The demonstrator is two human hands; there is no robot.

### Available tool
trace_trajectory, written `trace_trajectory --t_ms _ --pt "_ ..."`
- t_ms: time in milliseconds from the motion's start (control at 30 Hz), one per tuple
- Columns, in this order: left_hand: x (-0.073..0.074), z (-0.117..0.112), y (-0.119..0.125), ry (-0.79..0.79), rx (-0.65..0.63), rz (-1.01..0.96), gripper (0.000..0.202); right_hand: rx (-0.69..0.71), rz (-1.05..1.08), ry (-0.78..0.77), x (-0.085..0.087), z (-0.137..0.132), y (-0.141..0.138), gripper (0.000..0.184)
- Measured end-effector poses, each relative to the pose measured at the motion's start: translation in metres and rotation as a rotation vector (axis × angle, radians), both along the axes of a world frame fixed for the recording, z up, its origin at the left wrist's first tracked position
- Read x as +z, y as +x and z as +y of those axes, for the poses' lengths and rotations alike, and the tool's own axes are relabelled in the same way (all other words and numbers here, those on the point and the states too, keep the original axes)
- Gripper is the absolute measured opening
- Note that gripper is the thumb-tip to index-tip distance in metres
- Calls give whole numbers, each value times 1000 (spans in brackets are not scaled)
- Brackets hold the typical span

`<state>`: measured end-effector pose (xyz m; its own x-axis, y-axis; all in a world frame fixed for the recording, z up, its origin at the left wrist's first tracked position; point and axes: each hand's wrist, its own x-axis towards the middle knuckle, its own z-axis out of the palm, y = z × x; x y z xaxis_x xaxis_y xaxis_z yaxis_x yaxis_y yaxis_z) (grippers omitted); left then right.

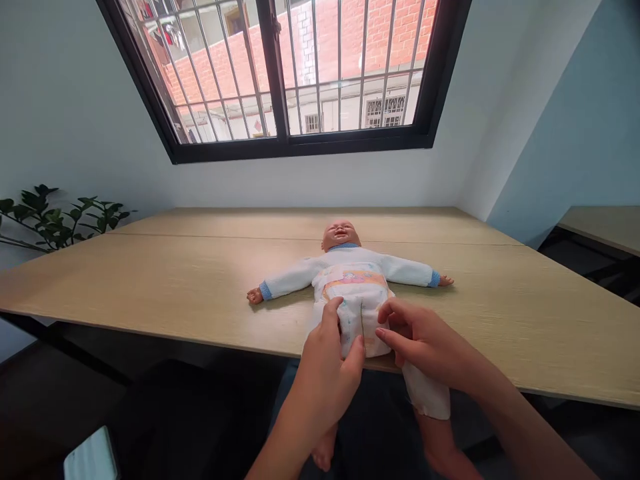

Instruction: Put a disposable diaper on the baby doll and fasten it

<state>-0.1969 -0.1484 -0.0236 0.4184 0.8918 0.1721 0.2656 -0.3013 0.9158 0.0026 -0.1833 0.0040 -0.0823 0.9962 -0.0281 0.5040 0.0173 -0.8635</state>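
A baby doll (pixel 340 235) lies on its back on the table, arms spread, in a white top with blue cuffs. Round its hips is a white diaper (pixel 354 287) with a coloured printed band and a line down the front. My left hand (pixel 327 377) rests at the diaper's left side, thumb and forefinger spread apart on its front. At the opposite leg edge, my right hand (pixel 425 337) has curled fingers and a thumb gripping the diaper's side. The doll's legs hang over the table edge, partly hidden by my hands and forearms.
The wooden table (pixel 175 280) has its front edge just below the doll's hips. A phone (pixel 91 457) lies low at the left on a dark surface. Green plant leaves (pixel 65 217) stand at the table's left end. A barred window (pixel 283 73) is behind; another table (pixel 605 227) stands right.
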Motion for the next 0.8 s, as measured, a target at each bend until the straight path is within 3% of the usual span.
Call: trace_trajectory --t_ms 200,433,533,667,800 --pt "7 -3 1 50 0 131 62 -5 -21 -28 1 1 -3 20" --pt "-13 10 12 -124 -36 -241 58 -29 175 -67 -8 9 -4 32" --pt "-19 19 18 -184 -81 -332 57 -48 124 11 -12 18 -2 29" --pt "-15 24 19 -261 -130 -410 57 -26 52 53 -11 22 -2 23" --pt "-7 16 7 -184 -90 -320 57 -175 -187 173 -5 9 -8 15"
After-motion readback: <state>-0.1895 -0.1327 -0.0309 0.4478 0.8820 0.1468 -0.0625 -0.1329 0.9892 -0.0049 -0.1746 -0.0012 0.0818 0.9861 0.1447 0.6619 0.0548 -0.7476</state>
